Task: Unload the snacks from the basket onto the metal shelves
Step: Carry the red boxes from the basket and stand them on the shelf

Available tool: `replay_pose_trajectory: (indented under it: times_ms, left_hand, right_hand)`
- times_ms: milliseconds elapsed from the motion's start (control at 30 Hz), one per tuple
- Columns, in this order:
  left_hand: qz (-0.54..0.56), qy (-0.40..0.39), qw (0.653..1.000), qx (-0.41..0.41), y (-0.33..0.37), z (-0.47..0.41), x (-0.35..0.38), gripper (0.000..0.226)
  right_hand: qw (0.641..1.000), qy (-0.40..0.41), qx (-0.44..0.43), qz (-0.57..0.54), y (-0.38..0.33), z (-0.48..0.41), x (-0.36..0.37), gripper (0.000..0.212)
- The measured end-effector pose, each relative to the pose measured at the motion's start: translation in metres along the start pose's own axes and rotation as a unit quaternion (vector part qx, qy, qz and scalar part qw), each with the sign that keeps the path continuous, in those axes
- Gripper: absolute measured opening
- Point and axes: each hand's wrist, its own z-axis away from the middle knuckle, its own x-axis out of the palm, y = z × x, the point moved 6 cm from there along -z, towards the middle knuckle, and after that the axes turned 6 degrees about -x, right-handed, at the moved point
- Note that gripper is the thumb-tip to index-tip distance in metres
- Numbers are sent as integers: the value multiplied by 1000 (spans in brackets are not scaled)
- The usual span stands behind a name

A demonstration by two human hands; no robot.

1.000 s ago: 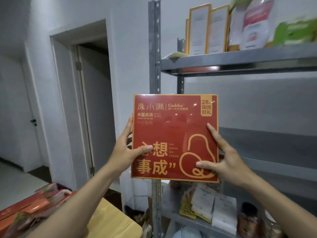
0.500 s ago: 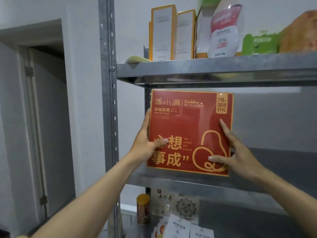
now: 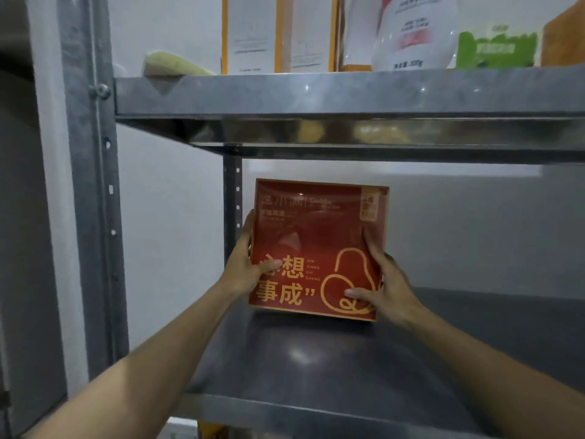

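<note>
- While gripped from both sides, the red snack box (image 3: pixel 316 245) stands upright, deep on the metal shelf (image 3: pixel 348 359), contact unclear.
- Left hand (image 3: pixel 243 267) clasps its left edge, right hand (image 3: pixel 386 286) its right.

A: What colour is the snack box (image 3: pixel 319 248)?
B: Deep red, thin gold border, gold-orange characters and a looping pear outline in the same gold.
A: And the metal shelves (image 3: pixel 348 96)?
B: Dull grey, the upright post (image 3: pixel 91 217) dotted with small holes. Up top: white boxes (image 3: pixel 250 33) edged in orange, a white pouch (image 3: pixel 411 26) with a red label, a green packet (image 3: pixel 497 49)
</note>
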Motion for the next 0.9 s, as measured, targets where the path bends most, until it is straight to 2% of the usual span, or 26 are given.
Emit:
replay_pose_trajectory:
  times_ms: [133, 300, 733, 900]
  left_hand:
    - [-17, 20, 999, -33, -26, -19, -5, 99]
    - [-37, 25, 998, -34, -44, -39, -2, 104]
    - [-53, 23, 997, -50, -61, -52, 2, 103]
    - [-93, 35, 992, -73, -56, -45, 2, 105]
  right_hand:
    - [1000, -4, -3, 23, 22, -22, 19, 113]
    - [995, -17, -13, 94, 40, -43, 28, 121]
    - [991, -57, 8, 118, 57, -50, 35, 123]
    - [989, -66, 16, 128, 52, -45, 31, 120]
